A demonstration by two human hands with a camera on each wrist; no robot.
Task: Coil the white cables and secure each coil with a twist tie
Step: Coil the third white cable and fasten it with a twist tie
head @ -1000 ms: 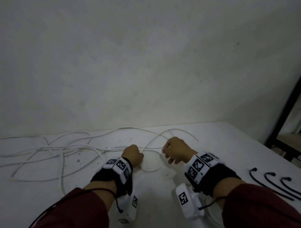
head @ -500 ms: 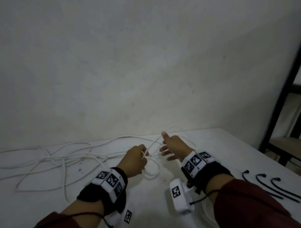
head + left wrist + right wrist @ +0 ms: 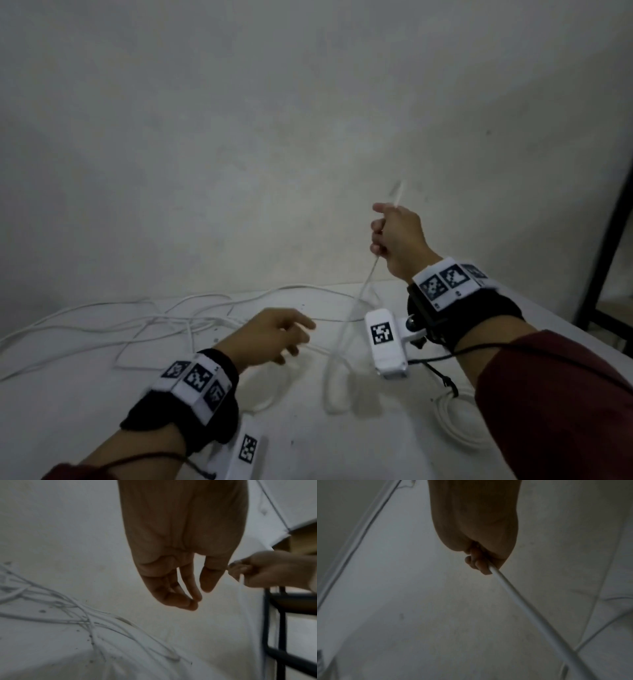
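Observation:
My right hand (image 3: 385, 233) is raised well above the white table (image 3: 394, 455), fingers curled round a white cable (image 3: 359, 298) near its end. The short tip sticks up past my fist. The right wrist view shows the hand (image 3: 481, 563) gripping this cable (image 3: 522, 601), which runs down to the table. My left hand (image 3: 294, 337) hovers low over the table, fingers loosely bent. In the left wrist view this hand (image 3: 202, 595) holds nothing I can see. A tangle of white cables (image 3: 154, 322) lies at the left.
A wound white coil (image 3: 455, 428) lies on the table under my right forearm. A black frame (image 3: 609, 205) stands past the table's right edge. The plain wall (image 3: 239, 137) rises just behind the table. My right arm hides the table's right side.
My right hand has risen from the table, lifting the cable end with it. My left hand has let go of the small loop it held and now hangs loose.

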